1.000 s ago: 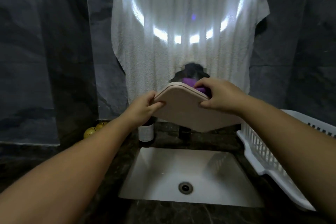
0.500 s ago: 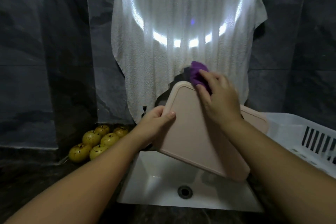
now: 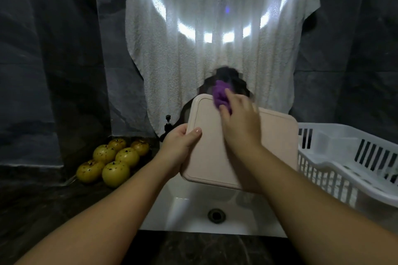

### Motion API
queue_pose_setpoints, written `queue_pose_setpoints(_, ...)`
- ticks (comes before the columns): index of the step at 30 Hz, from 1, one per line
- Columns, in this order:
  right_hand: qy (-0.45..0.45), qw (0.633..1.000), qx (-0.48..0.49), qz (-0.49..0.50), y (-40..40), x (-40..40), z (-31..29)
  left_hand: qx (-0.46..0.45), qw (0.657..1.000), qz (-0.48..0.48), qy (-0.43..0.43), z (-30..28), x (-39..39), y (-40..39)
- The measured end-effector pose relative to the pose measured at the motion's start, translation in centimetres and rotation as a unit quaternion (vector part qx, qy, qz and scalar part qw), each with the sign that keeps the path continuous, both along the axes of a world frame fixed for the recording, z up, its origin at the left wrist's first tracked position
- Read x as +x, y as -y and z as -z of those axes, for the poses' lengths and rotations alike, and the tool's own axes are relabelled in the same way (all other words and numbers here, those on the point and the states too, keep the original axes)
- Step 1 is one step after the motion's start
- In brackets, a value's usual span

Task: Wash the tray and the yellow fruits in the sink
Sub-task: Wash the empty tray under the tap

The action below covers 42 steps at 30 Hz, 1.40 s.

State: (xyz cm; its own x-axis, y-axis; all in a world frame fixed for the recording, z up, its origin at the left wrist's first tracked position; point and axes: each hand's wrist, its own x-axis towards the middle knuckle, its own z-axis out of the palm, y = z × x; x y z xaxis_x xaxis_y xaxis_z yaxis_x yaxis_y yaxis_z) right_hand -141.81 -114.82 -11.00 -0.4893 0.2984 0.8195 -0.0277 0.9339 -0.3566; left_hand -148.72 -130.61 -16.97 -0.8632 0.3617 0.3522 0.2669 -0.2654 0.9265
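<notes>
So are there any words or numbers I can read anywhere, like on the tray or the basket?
None: no word, number or label can be read.
The tray, held by the left hand, is plain.
The white basket shows only slots.
The yellow fruits have dark specks, no stickers.
The towel has no print.

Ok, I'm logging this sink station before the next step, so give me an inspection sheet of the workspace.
Surface: dark stone counter around a white sink, drain open.
Job's things: pink tray held tilted above the sink; six yellow fruits on the counter, left.
Clutter: white drying basket on the right.
Hands: left hand grips the tray's edge; right hand presses a purple cloth to it.
Cables: nothing seen.
Surroundings: white towel hanging on a dark wall.
</notes>
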Motion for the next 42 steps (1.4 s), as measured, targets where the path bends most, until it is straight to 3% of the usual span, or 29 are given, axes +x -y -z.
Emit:
queue_pose_setpoints(4, 0.02, 0.985, 0.148, -0.082, 2.2, 0.8, 3.0, 0.047, 0.998, 0.006, 0.04, -0.2, 0.1, -0.2)
queue_pose_setpoints(9, 0.019, 0.997, -0.021, 0.069, -6.5, 1.3, 3.4, 0.074, 0.993, -0.036, 0.082, 0.6, -1.3, 3.5)
queue_pose_setpoints(12, 0.02, 0.99, -0.091, 0.103, -8.7, 1.5, 3.1, 0.078, 0.992, -0.022, 0.094, 1.4, -1.4, 3.8)
queue_pose_setpoints(14, 0.025, 0.992, -0.072, 0.096, -6.5, 0.8, 3.2, 0.082, 0.992, -0.01, 0.1, 1.8, -0.8, 2.5)
queue_pose_setpoints(19, 0.048, 0.993, 0.086, -0.059, 3.6, -0.4, 5.9, 0.102, 0.989, 0.037, 0.099, 2.2, 0.8, -1.5)
queue_pose_setpoints(21, 0.037, 0.99, 0.115, -0.073, 3.3, -0.3, 6.3, 0.108, 0.988, 0.039, 0.103, 2.3, 0.6, -1.4)
queue_pose_setpoints(27, 0.025, 0.992, -0.06, 0.109, -6.5, 0.7, 5.0, 0.094, 0.99, -0.022, 0.105, 2.3, -1.6, 1.1)
queue_pose_setpoints(31, 0.066, 0.994, -0.078, 0.025, -1.5, 0.2, 6.0, 0.097, 0.991, -0.026, 0.084, 1.6, -1.0, -1.1)
queue_pose_setpoints(36, 0.065, 0.993, 0.045, -0.086, 5.0, 0.9, 8.9, 0.137, 0.983, -0.041, 0.118, 1.2, -0.8, -1.5)
queue_pose_setpoints(38, 0.06, 0.994, 0.067, -0.067, 2.9, 1.1, 8.8, 0.163, 0.976, -0.035, 0.139, 1.2, -1.1, -0.4)
queue_pose_setpoints(42, 0.058, 0.996, -0.059, 0.018, 0.9, 0.2, 7.4, 0.173, 0.973, -0.028, 0.151, 0.7, -1.1, 0.0)
